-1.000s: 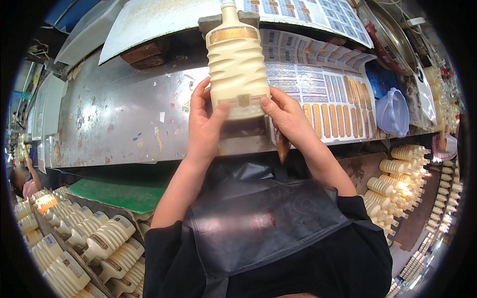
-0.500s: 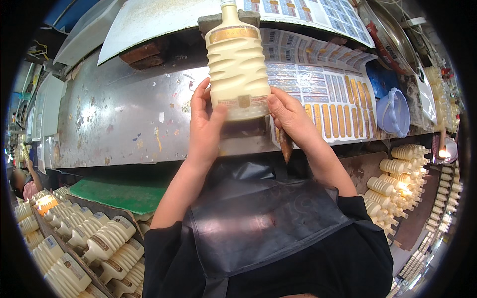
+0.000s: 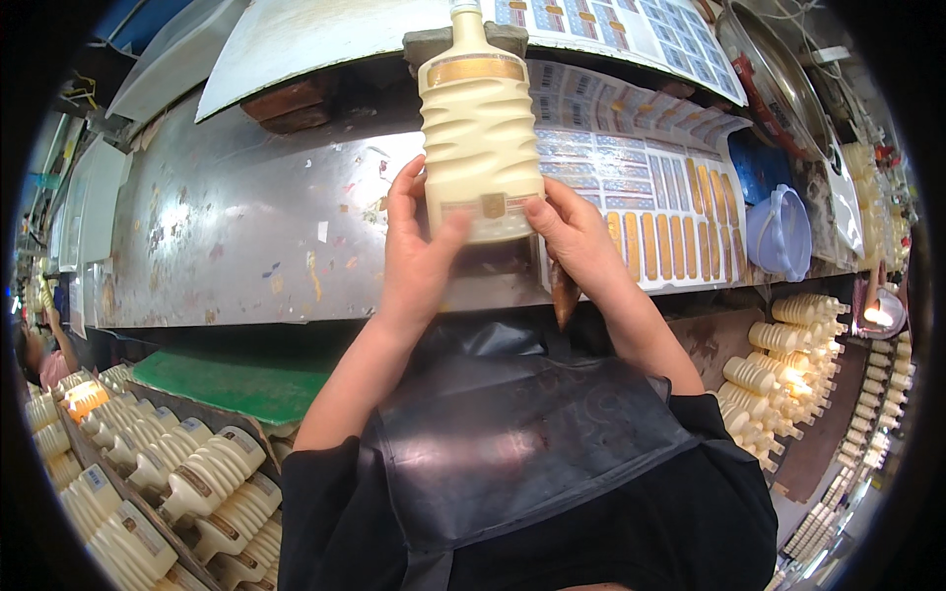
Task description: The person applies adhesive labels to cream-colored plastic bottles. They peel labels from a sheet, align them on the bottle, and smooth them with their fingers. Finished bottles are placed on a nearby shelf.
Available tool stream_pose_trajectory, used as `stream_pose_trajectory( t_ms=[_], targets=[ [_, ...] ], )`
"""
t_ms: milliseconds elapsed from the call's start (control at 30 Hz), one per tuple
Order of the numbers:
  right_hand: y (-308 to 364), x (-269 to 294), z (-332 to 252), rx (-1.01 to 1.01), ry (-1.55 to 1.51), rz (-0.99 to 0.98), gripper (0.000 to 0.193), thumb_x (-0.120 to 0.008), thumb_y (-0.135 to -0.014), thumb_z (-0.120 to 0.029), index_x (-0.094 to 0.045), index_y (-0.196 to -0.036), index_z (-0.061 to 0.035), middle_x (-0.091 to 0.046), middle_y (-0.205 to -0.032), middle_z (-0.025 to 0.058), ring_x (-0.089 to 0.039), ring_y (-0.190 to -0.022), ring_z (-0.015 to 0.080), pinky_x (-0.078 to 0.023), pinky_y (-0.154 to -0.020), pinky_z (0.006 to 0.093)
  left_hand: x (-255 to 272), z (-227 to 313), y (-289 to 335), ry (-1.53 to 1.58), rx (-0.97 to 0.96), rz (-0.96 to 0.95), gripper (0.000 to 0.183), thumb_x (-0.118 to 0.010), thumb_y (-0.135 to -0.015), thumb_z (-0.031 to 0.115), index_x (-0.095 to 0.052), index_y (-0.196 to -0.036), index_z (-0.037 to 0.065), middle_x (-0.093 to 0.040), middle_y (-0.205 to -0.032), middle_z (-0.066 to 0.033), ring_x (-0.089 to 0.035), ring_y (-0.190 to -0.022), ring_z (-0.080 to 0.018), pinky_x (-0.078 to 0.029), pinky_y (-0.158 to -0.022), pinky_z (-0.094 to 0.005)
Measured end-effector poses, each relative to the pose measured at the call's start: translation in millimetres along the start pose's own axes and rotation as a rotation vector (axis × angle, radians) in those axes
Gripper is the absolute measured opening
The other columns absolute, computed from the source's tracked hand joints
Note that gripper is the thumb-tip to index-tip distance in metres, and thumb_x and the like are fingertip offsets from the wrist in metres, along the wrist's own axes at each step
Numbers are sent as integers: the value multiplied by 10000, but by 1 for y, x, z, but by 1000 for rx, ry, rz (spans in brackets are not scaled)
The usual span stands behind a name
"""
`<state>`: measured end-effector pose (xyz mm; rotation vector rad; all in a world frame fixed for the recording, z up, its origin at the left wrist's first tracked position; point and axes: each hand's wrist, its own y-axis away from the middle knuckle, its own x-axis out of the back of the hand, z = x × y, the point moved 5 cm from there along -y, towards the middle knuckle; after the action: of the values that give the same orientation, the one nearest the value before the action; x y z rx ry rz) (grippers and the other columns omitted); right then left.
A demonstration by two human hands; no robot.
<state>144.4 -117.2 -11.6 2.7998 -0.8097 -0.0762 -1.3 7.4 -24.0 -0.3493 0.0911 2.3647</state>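
Observation:
A cream, wavy-ribbed bottle [image 3: 481,128] lies with its neck pointing away, above the metal table. Its neck is at a notched grey block [image 3: 426,42]. A gold label crosses the shoulder, and a narrow strip label with a small gold crest runs near the base. My left hand [image 3: 414,241] holds the lower left side, its blurred thumb over the strip label. At the lower right corner, my right hand [image 3: 581,231] grips the bottle, thumb on the strip's right end. A brown pointed tool [image 3: 563,294] sticks down from under the right palm; its other end is hidden.
Sheets of gold and blue labels [image 3: 660,207] lie right of the bottle, beside a lilac bucket [image 3: 780,231]. A white board [image 3: 325,44] spans the back over a brick [image 3: 288,105]. Crated bottles [image 3: 212,463] stand lower left; more bottles [image 3: 774,369] are stacked lower right.
My left thumb has moved slightly right along the strip label and is now blurred. The bottle and both hands sit slightly farther right in the picture, as the view has shifted a little.

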Motion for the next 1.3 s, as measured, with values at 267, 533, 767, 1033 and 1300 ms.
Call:
stream_pose_trajectory(
  t_ms=[267,533,767,1033,1300],
  targets=[
    [6,11,-1,18,45,39,486,-516,-1098,-411,-614,-1330,5,-531,-840,-42,-409,-606,18,-334,-544,175,9,5,6,-610,-264,55,958,-930,-701,246,-399,-1469,34,-559,-1283,-160,-532,-1256,-328,-394,-1116,-471],
    [3,16,24,-70,37,52,502,-429,-1124,-414,-625,-1312,8,-545,-824,-38,-424,-542,26,-335,-483,189,-9,35,7,-955,-614,136,821,-951,-635,373,-515,-1275,103,-600,-1227,-69,-564,-1199,-273,-236,-1171,-566],
    [5,14,11,-52,-73,64,447,-454,-1113,-319,-611,-1355,22,-534,-751,-41,-437,-546,27,-340,-486,186,-3,27,11,-982,-577,149,830,-947,-654,381,-509,-1297,89,-606,-1220,-75,-574,-1180,-280,-231,-1170,-574],
    [21,10,-16,-4,-39,-29,462,-497,-1012,-85,-557,-1460,13,-551,-819,-32,-428,-574,28,-352,-528,190,21,-7,6,-271,-92,22,774,-864,-809,144,-380,-1395,-8,-577,-1338,-174,-549,-1279,-274,-344,-1166,-407],
    [27,7,-23,-24,-97,-32,472,-509,-1005,-85,-570,-1471,-37,-548,-829,-20,-449,-621,39,-382,-548,209,22,-12,5,-262,-32,-40,721,-755,-853,-7,-314,-1424,-16,-545,-1395,-194,-514,-1319,-245,-361,-1157,-383]
  ],
)
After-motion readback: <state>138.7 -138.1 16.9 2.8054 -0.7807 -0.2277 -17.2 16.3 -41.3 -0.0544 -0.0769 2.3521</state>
